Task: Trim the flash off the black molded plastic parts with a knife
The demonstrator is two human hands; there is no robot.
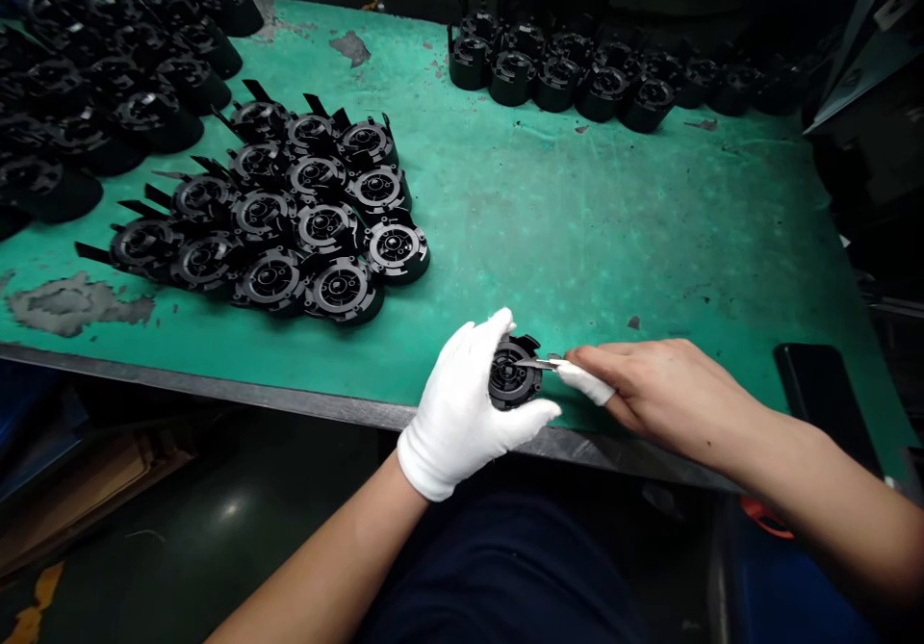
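My left hand [462,408], in a white glove, curves around a round black plastic housing [511,382] near the table's front edge. Its thumb and fingers lie at opposite sides of the part, whose ribbed inner face is turned up. My right hand [650,384] has no glove, only a white cover on one finger. It is closed on a slim, pointed metal tool [543,364]. The tool's tip reaches over the middle of the housing; whether it touches there I cannot tell. The tool's rear end is hidden in my fingers.
Left of my hands stand rows of similar black housings [270,278], with taller ones [155,119] beyond. Another row [555,81] lines the far side. A flat black object [827,399] lies right on the green tabletop [577,211]. Its grey front edge [289,381] runs before me.
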